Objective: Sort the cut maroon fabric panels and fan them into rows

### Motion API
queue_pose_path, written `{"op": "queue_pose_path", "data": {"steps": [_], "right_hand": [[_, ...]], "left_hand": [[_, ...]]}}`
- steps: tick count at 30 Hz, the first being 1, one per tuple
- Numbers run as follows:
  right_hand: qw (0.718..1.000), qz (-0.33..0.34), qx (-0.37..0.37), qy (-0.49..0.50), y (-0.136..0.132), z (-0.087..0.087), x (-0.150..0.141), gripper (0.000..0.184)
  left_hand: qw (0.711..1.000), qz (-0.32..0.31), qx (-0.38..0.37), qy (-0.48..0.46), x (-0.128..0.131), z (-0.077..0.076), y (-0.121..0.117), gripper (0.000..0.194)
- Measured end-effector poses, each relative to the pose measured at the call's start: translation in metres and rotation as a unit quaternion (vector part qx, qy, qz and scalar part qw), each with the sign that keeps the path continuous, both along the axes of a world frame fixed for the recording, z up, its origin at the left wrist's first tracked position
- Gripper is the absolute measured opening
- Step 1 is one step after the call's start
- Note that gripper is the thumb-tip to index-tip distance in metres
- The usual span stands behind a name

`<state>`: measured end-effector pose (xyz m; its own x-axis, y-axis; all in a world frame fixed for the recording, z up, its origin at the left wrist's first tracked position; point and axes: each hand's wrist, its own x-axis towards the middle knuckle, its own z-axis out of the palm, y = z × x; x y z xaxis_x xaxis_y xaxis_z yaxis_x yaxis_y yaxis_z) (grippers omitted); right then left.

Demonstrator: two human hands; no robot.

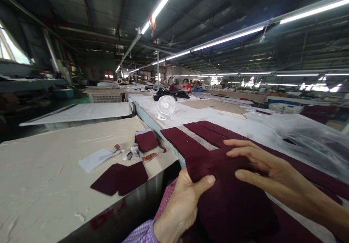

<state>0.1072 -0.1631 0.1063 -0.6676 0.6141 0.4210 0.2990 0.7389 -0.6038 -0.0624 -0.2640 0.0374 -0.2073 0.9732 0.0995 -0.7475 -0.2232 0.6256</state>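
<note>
Left hand (pixel 181 205) has its grip clamped on a maroon fabric panel (pixel 234 203) at the near worktop (pixel 188 115); right hand's (pixel 275 166) grip is apart above. Seemingly mid-handling, 1 panel; moving it calls for supporting the loose side.

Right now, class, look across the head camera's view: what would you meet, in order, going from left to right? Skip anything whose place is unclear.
Teal bin → loose white piece → small maroon square → left hand, pinching maroon fabric → right hand, fingers spread.
</note>
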Motion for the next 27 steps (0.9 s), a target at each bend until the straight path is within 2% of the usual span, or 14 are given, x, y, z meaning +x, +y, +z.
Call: {"op": "queue_pose_path", "data": {"steps": [6, 10, 15, 22, 25, 27], "right_hand": [[0.998, -0.008, -0.056, 0.009, -0.002, 0.002, -0.008, 0.034], [0.998, -0.027, -0.064, -0.005, -0.009, 0.004, -0.013, 0.035], [0.996, -0.037, -0.076, -0.001, -0.007, -0.003, -0.012, 0.037], [0.995, -0.045, -0.093, -0.013, -0.005, -0.006, -0.013, 0.037], [0.995, -0.045, -0.086, 0.018, -0.003, -0.007, -0.013, 0.033], [0.993, -0.062, -0.082, 0.054, -0.001, -0.008, -0.012, 0.047]], "left_hand": [[1.0, -0.007, -0.003, 0.024, -0.002, 0.005, -0.002, 0.032], [1.0, -0.012, 0.003, 0.019, -0.001, 0.004, -0.001, 0.035], [1.0, -0.02, 0.009, 0.014, 0.002, 0.003, -0.001, 0.029], [0.999, -0.022, 0.022, 0.019, 0.003, 0.005, -0.001, 0.034], [1.0, -0.009, 0.009, 0.007, 0.003, 0.004, 0.001, 0.032], [1.0, 0.008, 0.0, 0.001, 0.003, 0.002, 0.003, 0.032]]}}
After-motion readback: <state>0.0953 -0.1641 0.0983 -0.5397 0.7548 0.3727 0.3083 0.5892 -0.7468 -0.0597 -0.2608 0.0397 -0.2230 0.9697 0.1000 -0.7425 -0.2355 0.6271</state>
